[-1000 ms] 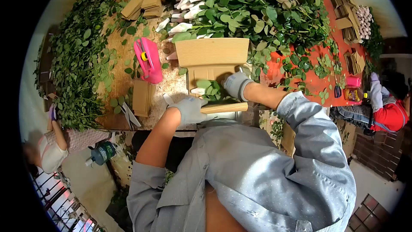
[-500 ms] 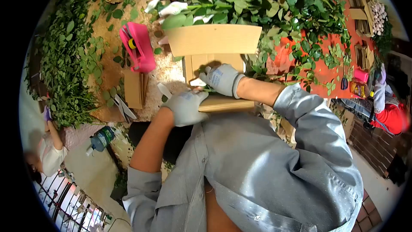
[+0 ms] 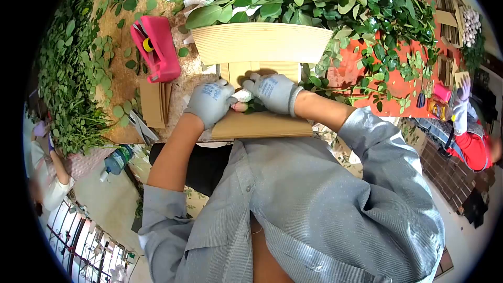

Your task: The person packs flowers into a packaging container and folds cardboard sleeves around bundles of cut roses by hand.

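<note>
Both my hands wear grey-white gloves and meet over an open cardboard wrapper [image 3: 262,124]. My left hand [image 3: 210,104] has its fingers curled against a rose bud in white netting [image 3: 242,96]. Just below that bud a pink rose head [image 3: 240,107] shows. My right hand [image 3: 275,94] is bent over the stem side of these roses, its fingertips near the netted bud; the stems are mostly hidden under it. Behind the hands, the wrapper's ribbed back flap [image 3: 262,44] stands up.
Left of the wrapper lie a pink tape dispenser [image 3: 157,50], folded cardboard pieces [image 3: 153,102] and scissors [image 3: 141,126]. Leafy rose stems [image 3: 335,0] cover the back. More foliage [image 3: 68,73] is at far left. Co-workers are at both sides, one in a red top [image 3: 471,149].
My left hand has moved up and off the front cardboard edge to the netted bud. My right hand has shifted slightly right. The view has moved a little closer.
</note>
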`<state>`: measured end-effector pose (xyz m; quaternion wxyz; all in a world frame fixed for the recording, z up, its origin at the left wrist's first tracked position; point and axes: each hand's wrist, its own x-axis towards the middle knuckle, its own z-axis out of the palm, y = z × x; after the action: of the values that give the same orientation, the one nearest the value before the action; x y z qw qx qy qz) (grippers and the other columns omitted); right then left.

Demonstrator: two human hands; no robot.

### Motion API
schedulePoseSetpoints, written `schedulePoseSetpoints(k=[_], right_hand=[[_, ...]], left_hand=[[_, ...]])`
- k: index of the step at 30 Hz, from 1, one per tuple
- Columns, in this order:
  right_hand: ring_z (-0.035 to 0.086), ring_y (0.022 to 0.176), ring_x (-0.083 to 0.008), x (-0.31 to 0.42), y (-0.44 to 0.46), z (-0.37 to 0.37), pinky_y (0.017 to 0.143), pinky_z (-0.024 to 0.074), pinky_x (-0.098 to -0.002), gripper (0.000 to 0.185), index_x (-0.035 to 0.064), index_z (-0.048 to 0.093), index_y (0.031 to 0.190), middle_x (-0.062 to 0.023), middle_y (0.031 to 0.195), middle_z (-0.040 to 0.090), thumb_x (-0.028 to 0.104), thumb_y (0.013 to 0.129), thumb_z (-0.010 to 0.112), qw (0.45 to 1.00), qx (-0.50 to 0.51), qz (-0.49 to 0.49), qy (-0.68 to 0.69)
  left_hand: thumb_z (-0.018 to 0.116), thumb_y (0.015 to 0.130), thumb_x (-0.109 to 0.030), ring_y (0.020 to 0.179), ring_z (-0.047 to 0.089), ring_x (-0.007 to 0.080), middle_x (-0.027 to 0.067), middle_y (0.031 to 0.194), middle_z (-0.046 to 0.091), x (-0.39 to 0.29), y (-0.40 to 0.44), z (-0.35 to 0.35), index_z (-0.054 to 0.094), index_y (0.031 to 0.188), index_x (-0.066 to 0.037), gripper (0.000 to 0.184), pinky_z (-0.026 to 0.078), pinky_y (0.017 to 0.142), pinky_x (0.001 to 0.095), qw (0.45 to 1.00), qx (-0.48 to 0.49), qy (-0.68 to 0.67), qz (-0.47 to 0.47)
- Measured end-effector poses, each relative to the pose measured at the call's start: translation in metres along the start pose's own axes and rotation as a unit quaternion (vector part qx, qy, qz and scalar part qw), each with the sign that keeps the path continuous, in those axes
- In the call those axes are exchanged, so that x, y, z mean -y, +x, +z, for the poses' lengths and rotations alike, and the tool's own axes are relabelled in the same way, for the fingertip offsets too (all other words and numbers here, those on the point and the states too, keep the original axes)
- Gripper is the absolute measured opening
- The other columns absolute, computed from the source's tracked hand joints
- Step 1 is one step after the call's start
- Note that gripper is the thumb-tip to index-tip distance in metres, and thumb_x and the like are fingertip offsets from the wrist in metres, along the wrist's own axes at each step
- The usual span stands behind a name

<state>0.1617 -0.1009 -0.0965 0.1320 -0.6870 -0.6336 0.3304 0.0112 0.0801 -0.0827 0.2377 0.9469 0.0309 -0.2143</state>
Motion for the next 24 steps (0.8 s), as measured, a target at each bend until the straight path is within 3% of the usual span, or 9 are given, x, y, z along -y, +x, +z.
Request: schedulePoseSetpoints(k=[5, 8, 11, 13, 17, 19, 21, 22, 24], right_hand=[[0.066, 0.112, -0.0389, 0.000, 0.002, -0.001, 0.094, 0.0536, -0.0444, 0.047, 0.0015, 0.049, 0.136, -0.0263, 0.126, 0.062, 0.024, 0.095, 0.055, 1.000, -0.013, -0.002, -0.024], [0.066, 0.111, -0.0394, 0.008, 0.004, -0.017, 0.093, 0.0541, -0.0437, 0.048, 0.0011, 0.048, 0.137, -0.0263, 0.127, 0.061, 0.021, 0.094, 0.056, 0.999, 0.033, 0.023, 0.013], [0.067, 0.108, -0.0390, 0.006, 0.006, -0.012, 0.090, 0.0556, -0.0438, 0.048, 0.0015, 0.048, 0.137, -0.0259, 0.127, 0.061, 0.021, 0.094, 0.055, 0.998, 0.045, 0.036, 0.002], [0.069, 0.104, -0.0381, 0.003, 0.004, 0.000, 0.086, 0.0567, -0.0442, 0.047, 0.0027, 0.049, 0.137, -0.0255, 0.125, 0.062, 0.022, 0.095, 0.056, 1.000, 0.018, 0.016, -0.012], [0.070, 0.100, -0.0374, 0.012, 0.002, 0.000, 0.083, 0.0573, -0.0454, 0.042, 0.0032, 0.052, 0.132, -0.0248, 0.124, 0.063, 0.021, 0.094, 0.056, 0.998, 0.029, -0.015, -0.056], [0.071, 0.096, -0.0366, 0.020, 0.004, -0.009, 0.080, 0.0575, -0.0457, 0.035, 0.0039, 0.055, 0.125, -0.0228, 0.121, 0.064, 0.020, 0.094, 0.056, 0.995, 0.093, -0.014, -0.044], [0.071, 0.094, -0.0362, 0.016, 0.005, 0.003, 0.079, 0.0575, -0.0458, 0.032, 0.0044, 0.056, 0.122, -0.0221, 0.117, 0.066, 0.020, 0.094, 0.056, 0.996, 0.069, -0.025, -0.048], [0.072, 0.093, -0.0359, 0.015, 0.005, 0.007, 0.078, 0.0575, -0.0460, 0.029, 0.0049, 0.058, 0.119, -0.0213, 0.114, 0.067, 0.020, 0.095, 0.056, 0.997, 0.045, -0.034, -0.052], [0.072, 0.092, -0.0352, 0.016, 0.008, 0.009, 0.077, 0.0574, -0.0460, 0.027, 0.0054, 0.060, 0.117, -0.0212, 0.112, 0.068, 0.020, 0.095, 0.056, 0.998, 0.039, -0.020, -0.051]], left_hand=[[0.065, 0.084, -0.022, 0.095, 0.064, 0.0306, 0.0106, 0.096, 0.064, 0.006, 0.000, -0.005, 0.065, 0.088, -0.009, 0.013, 0.049, 0.086, 0.0424, 0.996, 0.022, 0.080, 0.045], [0.063, 0.082, -0.019, 0.091, 0.064, 0.0303, 0.0100, 0.095, 0.063, 0.008, -0.003, -0.022, 0.064, 0.089, -0.010, 0.011, 0.048, 0.087, 0.0420, 0.990, -0.007, 0.110, 0.085], [0.063, 0.085, -0.019, 0.105, 0.065, 0.0269, 0.0086, 0.102, 0.068, 0.019, -0.008, -0.038, 0.067, 0.092, -0.010, 0.012, 0.048, 0.090, 0.0422, 0.988, 0.016, 0.149, 0.040], [0.063, 0.089, -0.022, 0.109, 0.065, 0.0284, 0.0123, 0.112, 0.069, 0.032, -0.017, -0.057, 0.069, 0.100, -0.008, 0.019, 0.050, 0.089, 0.0430, 0.932, 0.209, 0.217, -0.200], [0.064, 0.091, -0.033, 0.110, 0.066, 0.0318, 0.0161, 0.118, 0.069, 0.036, -0.052, -0.073, 0.068, 0.114, -0.004, 0.037, 0.052, 0.089, 0.0433, 0.957, 0.156, 0.137, -0.200], [0.066, 0.089, -0.042, 0.112, 0.065, 0.0366, 0.0209, 0.121, 0.066, 0.009, -0.058, -0.080, 0.065, 0.123, -0.001, 0.053, 0.050, 0.096, 0.0434, 0.996, 0.049, -0.062, -0.043], [0.074, 0.083, -0.045, 0.117, 0.062, 0.0371, 0.0232, 0.128, 0.063, -0.038, -0.048, -0.107, 0.061, 0.128, -0.001, 0.065, 0.049, 0.099, 0.0444, 0.965, 0.191, -0.173, -0.048], [0.074, 0.083, -0.045, 0.117, 0.062, 0.0371, 0.0232, 0.128, 0.063, -0.046, -0.049, -0.097, 0.061, 0.128, -0.001, 0.065, 0.049, 0.099, 0.0444, 0.966, 0.189, -0.171, -0.047], [0.074, 0.083, -0.042, 0.129, 0.055, 0.0375, 0.0240, 0.143, 0.053, -0.054, -0.049, -0.065, 0.053, 0.138, -0.002, 0.072, 0.044, 0.108, 0.0430, 0.980, 0.122, -0.146, 0.058]])
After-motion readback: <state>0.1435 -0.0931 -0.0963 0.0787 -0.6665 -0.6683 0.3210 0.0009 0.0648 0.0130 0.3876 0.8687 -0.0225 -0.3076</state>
